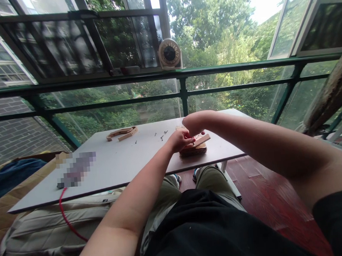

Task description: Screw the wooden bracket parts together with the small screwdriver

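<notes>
- Nearest, the person's black shirt [207, 227] and olive trousers [214, 179] filled the lower middle, with the table [123, 166] just beyond.
- On the table's near side, toward the right end, sat a block [193, 151]; a flat wooden strip [203, 139] rested over it at a slant.
- The left hand [180, 140] was at the strip's near-left end, fingertips drawn in close around a small metal piece [193, 144]; whether they clamped it or only steadied it could not be told.
- The right hand [193, 129] reached in from above, wrist sharply bent, its fingers mostly hidden; I could not tell what they gripped, if anything.
- As for progress, the strip and metal piece appeared to have been brought together, though how firmly was unclear.
- Farther left, several loose screws [162, 138] lay scattered, seemingly unused, and a curved tan piece [128, 136] lay apart from the work, joined to nothing.
- Farthest, a small round fan [170, 54] stood above the green railing [183, 92].
</notes>
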`<state>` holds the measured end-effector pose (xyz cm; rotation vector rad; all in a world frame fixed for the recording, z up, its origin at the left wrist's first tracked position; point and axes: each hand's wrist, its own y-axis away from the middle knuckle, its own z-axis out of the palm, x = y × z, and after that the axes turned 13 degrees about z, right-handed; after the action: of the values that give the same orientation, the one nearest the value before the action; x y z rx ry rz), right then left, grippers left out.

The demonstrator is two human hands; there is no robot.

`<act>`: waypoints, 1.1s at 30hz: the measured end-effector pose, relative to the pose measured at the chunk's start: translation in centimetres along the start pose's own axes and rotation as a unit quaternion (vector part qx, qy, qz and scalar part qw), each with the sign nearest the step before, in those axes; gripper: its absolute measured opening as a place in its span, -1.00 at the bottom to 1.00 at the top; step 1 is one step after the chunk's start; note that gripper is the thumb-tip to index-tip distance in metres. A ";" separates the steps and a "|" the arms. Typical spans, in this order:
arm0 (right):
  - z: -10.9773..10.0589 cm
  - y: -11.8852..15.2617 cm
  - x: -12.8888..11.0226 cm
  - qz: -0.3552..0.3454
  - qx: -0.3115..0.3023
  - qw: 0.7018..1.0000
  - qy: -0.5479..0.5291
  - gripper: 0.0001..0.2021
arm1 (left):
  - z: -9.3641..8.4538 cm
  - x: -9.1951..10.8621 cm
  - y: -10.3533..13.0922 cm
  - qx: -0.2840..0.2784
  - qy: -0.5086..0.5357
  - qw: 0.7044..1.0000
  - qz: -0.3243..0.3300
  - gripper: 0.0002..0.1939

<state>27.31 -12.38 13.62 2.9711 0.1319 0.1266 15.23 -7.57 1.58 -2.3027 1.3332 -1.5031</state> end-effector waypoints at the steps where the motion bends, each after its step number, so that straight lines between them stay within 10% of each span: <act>1: -0.2 0.4 -0.2 -0.007 0.000 1.000 0.009 -0.83 | 0.0 0.1 0.0 -0.001 0.002 1.000 0.000 -0.75; 19: -0.8 -0.3 0.0 -0.007 -0.057 0.994 0.094 -0.82 | -0.1 0.7 0.1 -0.077 0.065 0.994 0.040 -0.61; 33: 0.0 0.5 0.7 -0.006 0.022 0.998 0.056 -0.66 | 0.1 0.8 0.0 -0.029 0.044 0.998 -0.029 -0.74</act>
<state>28.08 -12.81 13.80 3.0057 0.1681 0.2934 15.36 -8.19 2.12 -2.3560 1.3606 -1.6231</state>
